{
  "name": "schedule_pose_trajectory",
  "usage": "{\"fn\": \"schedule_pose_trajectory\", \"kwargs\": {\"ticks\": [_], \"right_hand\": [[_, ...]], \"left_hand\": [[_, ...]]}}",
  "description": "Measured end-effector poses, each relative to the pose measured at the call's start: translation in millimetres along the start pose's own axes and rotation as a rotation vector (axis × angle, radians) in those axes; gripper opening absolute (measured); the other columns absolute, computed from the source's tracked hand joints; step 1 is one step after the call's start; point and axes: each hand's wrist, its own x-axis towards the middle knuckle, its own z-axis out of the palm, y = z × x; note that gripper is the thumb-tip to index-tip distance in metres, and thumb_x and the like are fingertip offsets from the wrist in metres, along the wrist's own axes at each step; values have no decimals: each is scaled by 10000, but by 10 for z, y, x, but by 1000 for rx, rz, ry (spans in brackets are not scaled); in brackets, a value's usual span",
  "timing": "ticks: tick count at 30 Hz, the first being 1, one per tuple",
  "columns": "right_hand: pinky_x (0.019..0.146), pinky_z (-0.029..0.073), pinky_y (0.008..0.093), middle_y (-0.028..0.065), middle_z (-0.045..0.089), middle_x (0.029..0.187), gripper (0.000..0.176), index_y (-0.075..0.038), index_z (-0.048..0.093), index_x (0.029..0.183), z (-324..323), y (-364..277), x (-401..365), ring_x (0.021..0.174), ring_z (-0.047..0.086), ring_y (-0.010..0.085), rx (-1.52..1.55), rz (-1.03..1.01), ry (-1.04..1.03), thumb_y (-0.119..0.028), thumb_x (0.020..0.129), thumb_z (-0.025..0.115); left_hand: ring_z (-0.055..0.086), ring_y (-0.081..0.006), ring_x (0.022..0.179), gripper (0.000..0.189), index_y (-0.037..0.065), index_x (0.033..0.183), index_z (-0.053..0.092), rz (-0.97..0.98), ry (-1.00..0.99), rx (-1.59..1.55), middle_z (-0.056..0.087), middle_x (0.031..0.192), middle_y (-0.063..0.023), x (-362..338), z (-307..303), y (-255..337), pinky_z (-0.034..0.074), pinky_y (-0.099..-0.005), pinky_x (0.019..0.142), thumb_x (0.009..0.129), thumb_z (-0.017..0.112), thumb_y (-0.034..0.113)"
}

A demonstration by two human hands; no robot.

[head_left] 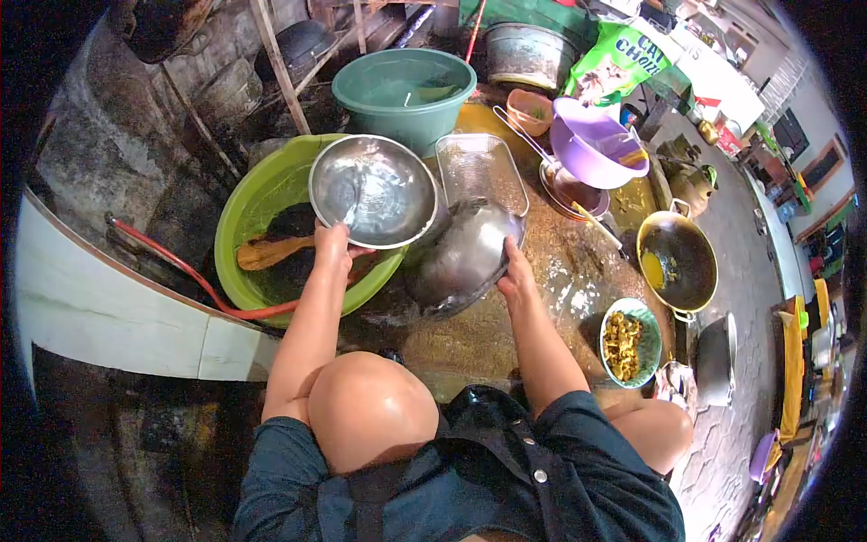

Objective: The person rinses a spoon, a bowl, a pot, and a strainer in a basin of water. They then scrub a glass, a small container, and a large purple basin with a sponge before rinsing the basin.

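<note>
My left hand (334, 247) grips the lower rim of a shiny metal bowl (372, 190), which is tilted so its inside faces me. The bowl is over the edge of a lime-green tub (237, 203) holding dark water and a wooden spatula (271, 253). On the other side, my right hand (517, 269) is closed on the edge of a dark, rounded metal pan (461, 257), tipped on its side with its outer surface toward me. The pan lies close beside the bowl, partly behind it. The fingers behind each rim are partly hidden.
A teal basin (402, 99) and a wire-mesh tray (483, 172) stand beyond the tub. To the right are a purple basin (587, 149), a two-handled wok (682, 262) and a bowl of food scraps (629, 343). A red hose (185, 266) runs along the left ledge.
</note>
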Motion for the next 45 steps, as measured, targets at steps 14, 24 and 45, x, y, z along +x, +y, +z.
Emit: {"fn": "schedule_pose_trajectory", "kwargs": {"ticks": [14, 24, 45], "right_hand": [[795, 453, 413, 122, 639, 914, 258, -177, 633, 955, 787, -89, -761, 892, 603, 307, -2261, -253, -187, -290, 723, 638], [861, 392, 434, 108, 645, 937, 280, -149, 634, 986, 466, -406, -559, 898, 601, 289, -2180, -400, -120, -308, 757, 610], [769, 467, 372, 129, 615, 938, 395, -76, 560, 978, 440, -564, -1397, 870, 593, 282, -1857, -447, -192, -160, 621, 707]], "left_hand": [[585, -337, 909, 542, 116, 1276, 350, 459, 87, 511, 569, 1056, -204, -44, 612, -62, 454, -409, 806, 764, 450, -30], [553, -388, 900, 597, 161, 1326, 324, 1072, -355, 825, 518, 1095, -195, -559, 1157, 11, 469, -446, 749, 767, 435, -17], [545, -327, 1005, 566, 1, 1275, 333, 622, -97, 386, 521, 1135, -215, -89, 889, -99, 401, -360, 885, 728, 479, 16]]}}
